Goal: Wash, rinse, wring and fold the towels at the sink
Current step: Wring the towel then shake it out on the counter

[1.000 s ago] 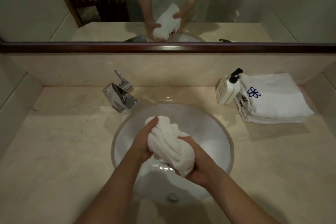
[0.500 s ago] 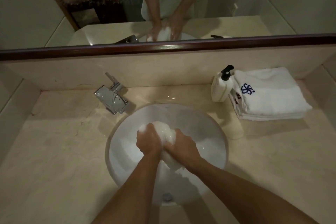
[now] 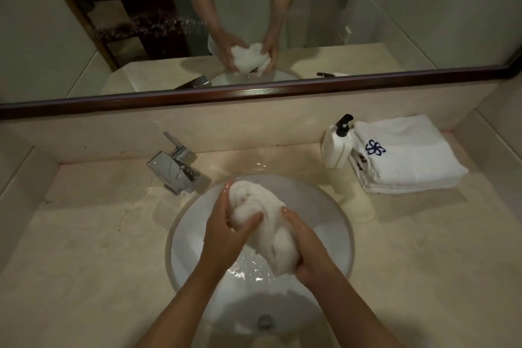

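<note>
Head view, over the sink [image 3: 343, 223]. White towel [image 3: 261, 223] bunched into a thick twisted roll, held in the air above the round white basin, not touching its wall. Left hand [image 3: 226, 230] grips the far, upper end of the roll: thumb lies across the front of the cloth, fingers curl round the back. Right hand [image 3: 306, 251] grips the near, lower end, fingers wrapped under and round it. Both hands wet and shiny. Water pooled and rippling in the basin below the towel; drain [image 3: 265, 321] visible at the near side. Chrome tap [image 3: 173, 169] stands on the counter [image 3: 84, 248] at the basin's far left, wet film on the counter behind the basin. Far right: white pump bottle [image 3: 336, 147] with black head, upright, just beside a stack of folded white towels [image 3: 404, 158] bearing a dark blue emblem. Mirror [image 3: 423, 8] above the backsplash reflects both hands and the bunched towel.
</note>
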`<state>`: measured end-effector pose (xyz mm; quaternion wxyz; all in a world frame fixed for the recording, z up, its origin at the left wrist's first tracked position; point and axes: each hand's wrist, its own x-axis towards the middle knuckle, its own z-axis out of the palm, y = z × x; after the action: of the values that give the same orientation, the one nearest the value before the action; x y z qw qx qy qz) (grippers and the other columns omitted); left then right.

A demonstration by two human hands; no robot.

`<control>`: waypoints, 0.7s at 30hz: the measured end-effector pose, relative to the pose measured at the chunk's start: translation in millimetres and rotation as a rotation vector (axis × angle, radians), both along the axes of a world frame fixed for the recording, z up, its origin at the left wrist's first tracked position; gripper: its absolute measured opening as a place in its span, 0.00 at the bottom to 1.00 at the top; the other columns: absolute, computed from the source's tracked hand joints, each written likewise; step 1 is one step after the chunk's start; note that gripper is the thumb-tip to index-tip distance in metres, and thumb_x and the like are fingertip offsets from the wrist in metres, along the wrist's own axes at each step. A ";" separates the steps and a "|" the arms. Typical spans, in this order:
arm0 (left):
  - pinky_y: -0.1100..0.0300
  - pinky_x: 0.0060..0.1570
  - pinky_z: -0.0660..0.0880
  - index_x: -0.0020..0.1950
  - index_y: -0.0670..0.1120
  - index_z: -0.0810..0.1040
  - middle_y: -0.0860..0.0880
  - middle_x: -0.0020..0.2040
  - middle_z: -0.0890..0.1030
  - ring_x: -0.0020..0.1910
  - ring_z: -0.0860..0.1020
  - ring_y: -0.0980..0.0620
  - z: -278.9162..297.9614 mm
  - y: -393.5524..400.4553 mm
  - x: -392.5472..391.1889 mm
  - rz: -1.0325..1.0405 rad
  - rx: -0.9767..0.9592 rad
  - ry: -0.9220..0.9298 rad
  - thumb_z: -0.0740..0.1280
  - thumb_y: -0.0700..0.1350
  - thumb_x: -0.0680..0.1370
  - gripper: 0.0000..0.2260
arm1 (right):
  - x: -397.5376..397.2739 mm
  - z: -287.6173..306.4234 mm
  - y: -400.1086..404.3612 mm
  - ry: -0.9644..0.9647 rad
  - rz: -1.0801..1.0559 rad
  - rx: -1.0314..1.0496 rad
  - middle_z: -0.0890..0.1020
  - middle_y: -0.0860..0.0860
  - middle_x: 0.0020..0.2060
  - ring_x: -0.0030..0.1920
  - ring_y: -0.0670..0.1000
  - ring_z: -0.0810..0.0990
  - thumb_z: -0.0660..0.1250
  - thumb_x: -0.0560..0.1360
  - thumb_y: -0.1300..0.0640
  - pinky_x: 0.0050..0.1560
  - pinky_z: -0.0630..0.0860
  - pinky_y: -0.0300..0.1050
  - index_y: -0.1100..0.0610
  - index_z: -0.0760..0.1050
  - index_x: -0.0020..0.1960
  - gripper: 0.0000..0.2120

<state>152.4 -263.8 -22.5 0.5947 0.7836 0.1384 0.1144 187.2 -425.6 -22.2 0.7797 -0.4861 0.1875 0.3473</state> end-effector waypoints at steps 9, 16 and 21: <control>0.66 0.55 0.75 0.64 0.59 0.73 0.60 0.59 0.79 0.58 0.78 0.62 17.6 23.8 21.3 0.018 -0.033 -0.172 0.72 0.52 0.70 0.23 | 17.1 33.9 21.0 -0.227 0.225 -0.439 0.87 0.52 0.37 0.38 0.49 0.86 0.67 0.78 0.44 0.38 0.79 0.40 0.54 0.84 0.46 0.15; 0.49 0.53 0.80 0.49 0.51 0.80 0.49 0.50 0.84 0.51 0.82 0.46 -8.8 12.6 30.1 0.715 -0.745 0.185 0.72 0.53 0.75 0.07 | 13.4 35.4 61.2 -0.591 0.139 -0.979 0.79 0.46 0.34 0.40 0.51 0.78 0.67 0.74 0.41 0.38 0.71 0.37 0.55 0.77 0.40 0.17; 0.54 0.40 0.77 0.55 0.45 0.77 0.44 0.51 0.81 0.43 0.80 0.47 -23.0 12.7 34.7 0.612 -1.202 0.289 0.59 0.53 0.82 0.13 | 27.0 35.0 74.2 -0.952 0.305 -1.216 0.82 0.52 0.40 0.45 0.57 0.79 0.61 0.76 0.38 0.42 0.64 0.44 0.54 0.78 0.43 0.20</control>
<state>187.1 -251.1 -45.5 0.8426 0.2509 0.4707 0.0749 214.1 -351.4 12.8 0.3172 -0.9442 -0.0782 0.0413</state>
